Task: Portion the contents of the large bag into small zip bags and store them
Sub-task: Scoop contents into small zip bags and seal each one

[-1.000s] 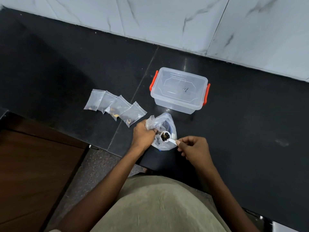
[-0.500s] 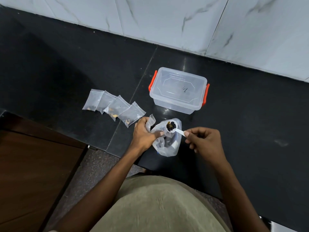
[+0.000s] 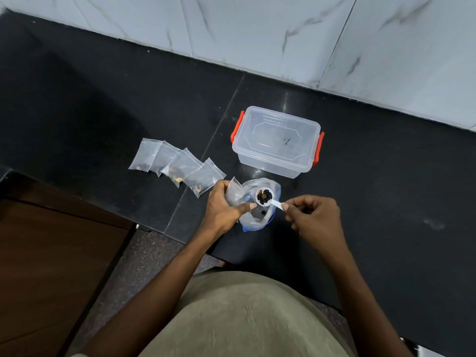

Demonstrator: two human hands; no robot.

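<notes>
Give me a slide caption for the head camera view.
Right hand lifts a loaded scoop from the large bag beside four filled zip bags.

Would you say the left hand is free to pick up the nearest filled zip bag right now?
Probably not: the left hand already grips an empty small zip bag beside the large bag, though the nearest filled bag lies unobstructed just beyond it.
</notes>
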